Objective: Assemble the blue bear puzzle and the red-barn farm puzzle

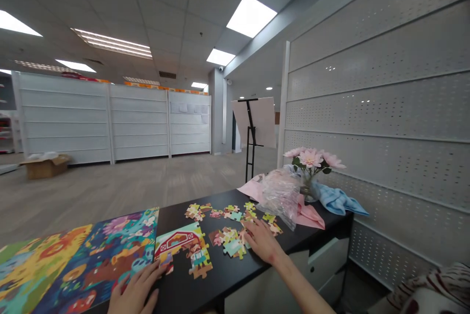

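Observation:
My left hand (135, 290) lies flat with fingers spread on the black table (235, 275), at the lower edge of a partly built puzzle section (183, 248) showing a red barn. My right hand (263, 240) rests palm down, fingers stretched out, over a cluster of loose puzzle pieces (229, 246). More loose pieces (220, 212) lie scattered farther back. Neither hand holds anything that I can see.
A colourful puzzle picture sheet (73, 265) covers the table's left. At the far right end stand a vase of pink flowers (310, 169), a crumpled clear plastic bag (281, 196), pink cloth (310, 216) and blue cloth (338, 200). An easel (253, 132) stands behind. A perforated white wall (385, 132) is on the right.

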Available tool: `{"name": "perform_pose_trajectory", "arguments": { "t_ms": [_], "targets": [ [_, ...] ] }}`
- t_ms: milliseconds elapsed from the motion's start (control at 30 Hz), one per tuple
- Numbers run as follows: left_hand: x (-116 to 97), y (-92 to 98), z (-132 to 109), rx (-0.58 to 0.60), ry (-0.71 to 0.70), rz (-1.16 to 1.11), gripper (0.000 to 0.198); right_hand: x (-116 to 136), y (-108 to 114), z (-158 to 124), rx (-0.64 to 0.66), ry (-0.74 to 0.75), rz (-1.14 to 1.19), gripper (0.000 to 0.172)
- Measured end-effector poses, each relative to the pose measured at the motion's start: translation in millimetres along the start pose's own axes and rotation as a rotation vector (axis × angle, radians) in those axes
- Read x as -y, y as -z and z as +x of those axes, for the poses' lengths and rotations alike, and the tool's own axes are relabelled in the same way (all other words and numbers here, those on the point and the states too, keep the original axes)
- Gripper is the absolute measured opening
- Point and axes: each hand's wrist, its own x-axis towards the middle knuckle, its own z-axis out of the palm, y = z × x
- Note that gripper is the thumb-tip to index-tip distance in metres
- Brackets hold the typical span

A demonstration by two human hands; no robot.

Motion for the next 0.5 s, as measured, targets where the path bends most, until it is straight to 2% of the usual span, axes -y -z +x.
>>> {"name": "perform_pose_trajectory", "arguments": {
  "t_ms": [67, 133, 200, 267, 333, 500],
  "targets": [
    [0, -1.0, 1, -0.007, -0.002, 0.001, 0.052, 4, 2, 0, 0.049, 0.057, 0.043, 0.041],
    [2, -2.1, 1, -0.016, -0.011, -0.003, 0.051, 3, 0, 0, 0.042, 0.032, 0.042, 0.042],
    [4, -2.9, 0, -0.021, -0.022, -0.006, 0.051, -2, -4, 1, -0.030, -0.108, -0.013, 0.045],
    [5, -3.2, 0, -0.016, -0.020, -0.007, 0.051, -9, -11, 3, -0.102, -0.314, -0.103, 0.050],
    [5, -2.1, -1, -0.016, -0.023, -0.006, 0.051, -13, -16, 4, -0.114, -0.419, -0.160, 0.053],
    [-4, 8.6, -4, 0.013, -0.006, -0.008, 0.053, -16, -20, 5, -0.047, -0.293, -0.124, 0.050]
  ]
}}
